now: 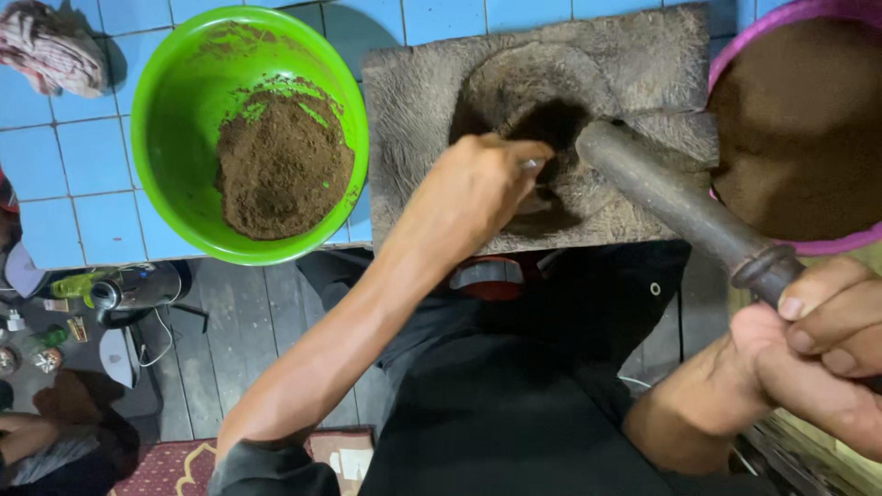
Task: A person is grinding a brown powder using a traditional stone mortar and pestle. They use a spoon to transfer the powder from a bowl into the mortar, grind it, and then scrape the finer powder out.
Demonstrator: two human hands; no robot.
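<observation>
Grinding partly done | wooden mortar block (643,55): dark powder left in its hollow | green bowl (175,101): brown powder heaped | pestle (671,207): tip in hollow, right hand (818,349) clenched around handle | left hand (482,184): fingers pinching small spoon (536,167) at hollow

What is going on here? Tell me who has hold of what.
A person works at a grey wooden mortar block on a blue tiled counter. The right hand grips a long dark pestle, its tip at the hollow. The left hand reaches into the hollow with a small metal utensil. A green bowl of brown powder sits beside the block, and a purple-rimmed basin on its other side.
</observation>
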